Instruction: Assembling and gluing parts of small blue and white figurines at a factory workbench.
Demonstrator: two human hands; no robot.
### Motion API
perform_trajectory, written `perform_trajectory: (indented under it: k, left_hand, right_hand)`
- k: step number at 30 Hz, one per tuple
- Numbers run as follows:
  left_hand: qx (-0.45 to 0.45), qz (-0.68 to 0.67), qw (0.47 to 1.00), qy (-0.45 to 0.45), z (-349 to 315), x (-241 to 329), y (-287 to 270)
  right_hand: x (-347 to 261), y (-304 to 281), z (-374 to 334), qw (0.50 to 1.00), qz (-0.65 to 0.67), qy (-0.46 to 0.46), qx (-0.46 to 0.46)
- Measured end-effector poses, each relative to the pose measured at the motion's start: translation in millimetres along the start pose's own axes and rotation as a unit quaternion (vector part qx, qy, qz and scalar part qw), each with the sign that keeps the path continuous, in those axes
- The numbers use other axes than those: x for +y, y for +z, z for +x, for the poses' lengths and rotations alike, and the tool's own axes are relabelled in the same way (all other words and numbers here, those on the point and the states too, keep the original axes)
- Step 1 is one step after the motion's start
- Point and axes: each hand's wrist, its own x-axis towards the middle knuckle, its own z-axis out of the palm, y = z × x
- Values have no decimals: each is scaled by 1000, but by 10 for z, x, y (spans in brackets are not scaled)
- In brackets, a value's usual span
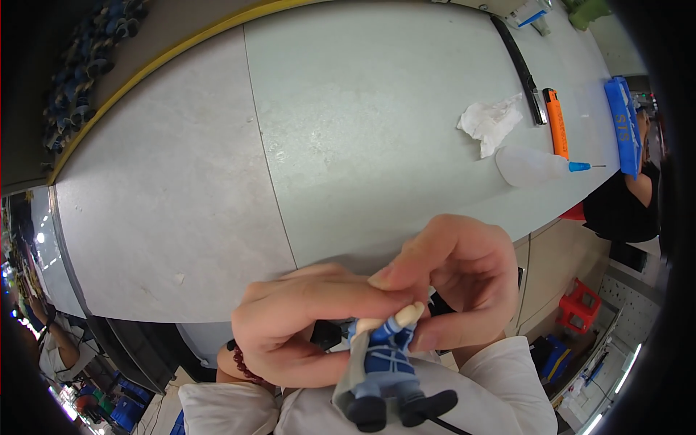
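Watching through the head camera, I am seeing the figure (388, 365) hanging between the two hands at about half past five, off the near edge of the table (159, 188). The left hand (290, 326) is gripping it from nine o'clock, its fingers closing on the upper body; the right hand (471, 283) is curling in from two o'clock, thumb by the raised arm (396, 324) — I am not able to tell whether it is pinching anything. I am judging the figure light and fairly stiff, probably smooth plastic, so a little slippery; the thin arm and the cape (353, 375) are looking the most fragile, and the torso is offering the safest hold. The long axis is running roughly from twelve to six, the boots (366, 413) pointing down and one toe turning toward three — fingers are hiding whatever is at the top. Beyond, the bottle (525, 167) is lying between two and three, its needle (598, 166) pointing to three.
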Motion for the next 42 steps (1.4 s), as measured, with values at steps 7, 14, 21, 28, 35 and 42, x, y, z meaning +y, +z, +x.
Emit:
perform_trajectory:
  k: [7, 14, 21, 28, 35, 42]
  left_hand:
    - [-23, -9, 998, 55, 56, -52, -21]
    - [-54, -6, 995, 84, 82, -72, -52]
    - [-73, 0, 994, 86, 80, -84, -68]
    - [-55, 21, 994, 91, 74, -60, -30]
    - [-17, 0, 999, 27, 39, -50, -28]
    - [9, 21, 999, 33, 43, 13, 26]
  right_hand:
    - [32, 21, -6, 1000, -3, -12, 17]
    - [39, 44, -3, 1000, 8, -17, 19]
    - [15, 49, -1, 999, -26, -14, 12]
    - [-7, 74, 4, 999, -40, -25, 11]
    - [67, 22, 0, 999, 26, -26, 23]
    - [55, 15, -3, 999, 7, -40, 27]
